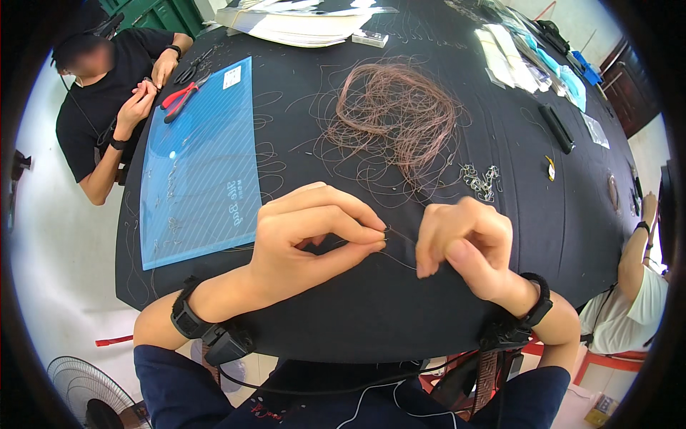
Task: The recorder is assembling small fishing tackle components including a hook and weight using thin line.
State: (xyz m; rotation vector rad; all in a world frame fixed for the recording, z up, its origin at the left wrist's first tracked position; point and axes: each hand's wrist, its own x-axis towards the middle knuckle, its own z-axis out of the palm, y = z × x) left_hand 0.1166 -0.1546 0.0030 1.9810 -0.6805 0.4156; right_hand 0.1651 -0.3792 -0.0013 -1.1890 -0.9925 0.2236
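My left hand is closed in a pinch, thumb against fingertips. A tiny dark metal piece pokes out between them, too small to name surely. Thin line runs from these fingertips across the short gap to my right hand, whose curled fingers grip it. Beyond my hands lies a big loose tangle of fine brown line. A little heap of small silvery metal pieces rests just past my right hand.
A blue translucent plastic sheet lies at left, with red-handled pliers and dark pliers near its far end. White sheets are stacked at the back. A black case lies right. People sit at both sides.
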